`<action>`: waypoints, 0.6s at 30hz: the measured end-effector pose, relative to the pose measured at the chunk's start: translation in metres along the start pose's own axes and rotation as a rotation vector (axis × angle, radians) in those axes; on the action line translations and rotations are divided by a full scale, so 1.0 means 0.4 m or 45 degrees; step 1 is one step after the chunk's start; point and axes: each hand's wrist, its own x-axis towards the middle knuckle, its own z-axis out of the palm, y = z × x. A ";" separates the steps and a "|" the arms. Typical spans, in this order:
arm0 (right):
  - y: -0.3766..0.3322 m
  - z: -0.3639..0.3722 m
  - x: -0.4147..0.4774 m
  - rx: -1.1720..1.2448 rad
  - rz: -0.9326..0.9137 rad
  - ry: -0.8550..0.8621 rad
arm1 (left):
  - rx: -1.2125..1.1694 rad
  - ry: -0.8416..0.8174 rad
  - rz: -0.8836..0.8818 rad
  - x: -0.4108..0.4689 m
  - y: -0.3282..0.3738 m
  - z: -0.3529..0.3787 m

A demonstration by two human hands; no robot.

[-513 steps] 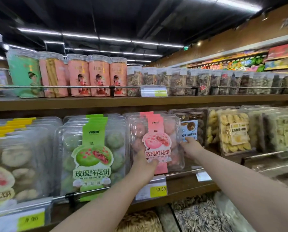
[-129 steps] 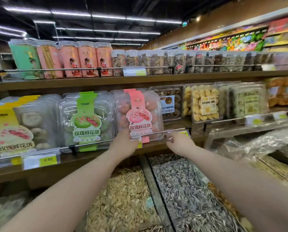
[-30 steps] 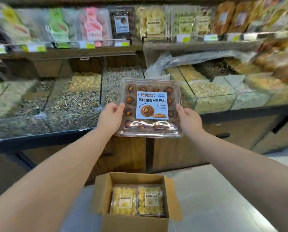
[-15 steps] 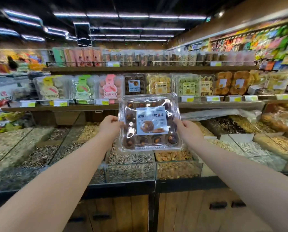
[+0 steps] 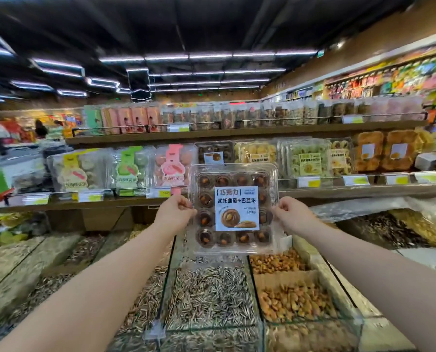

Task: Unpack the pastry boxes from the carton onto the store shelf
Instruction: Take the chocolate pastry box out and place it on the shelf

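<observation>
I hold a clear plastic box of chocolate pastries (image 5: 233,208) with a pale blue label upright in front of me. My left hand (image 5: 175,213) grips its left edge and my right hand (image 5: 291,214) grips its right edge. The box hangs over the bulk bins, just below the wooden middle shelf (image 5: 110,203). A matching chocolate box (image 5: 213,152) stands on that shelf directly behind it, between a pink-labelled box (image 5: 173,168) and a yellow cookie box (image 5: 256,152). The carton is out of view.
Glass-walled bins of sunflower seeds (image 5: 206,295) and nuts (image 5: 295,303) lie between me and the shelf. An upper shelf (image 5: 237,132) carries tall jars. More pastry boxes (image 5: 384,154) fill the shelf to the right. People stand far left in the aisle (image 5: 40,128).
I lifted the chocolate box from above the carton up to shelf height. Over the last half second it moved further forward toward the shelf and now stands more upright.
</observation>
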 end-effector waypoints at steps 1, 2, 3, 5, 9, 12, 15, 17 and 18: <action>0.002 0.000 0.034 -0.010 -0.017 0.010 | 0.039 0.015 0.010 0.029 0.002 0.013; 0.004 -0.001 0.077 -0.029 -0.029 0.017 | 0.089 0.038 0.021 0.064 0.008 0.028; 0.006 -0.002 0.111 -0.045 -0.048 0.025 | 0.153 0.060 0.038 0.092 0.013 0.041; 0.016 -0.002 0.198 -0.069 -0.084 0.022 | 0.236 0.092 0.053 0.164 0.021 0.076; 0.038 0.009 0.397 -0.075 -0.163 0.013 | 0.156 0.155 -0.029 0.327 0.036 0.167; 0.045 0.008 0.547 -0.067 -0.235 0.011 | -0.102 0.210 -0.170 0.448 0.055 0.232; 0.046 0.009 0.683 -0.013 -0.322 -0.009 | -0.234 0.277 -0.214 0.564 0.077 0.284; 0.047 0.017 0.775 0.044 -0.340 -0.015 | -0.277 0.320 -0.178 0.640 0.091 0.309; 0.044 0.020 0.810 0.068 -0.344 -0.014 | -0.284 0.333 -0.165 0.668 0.098 0.318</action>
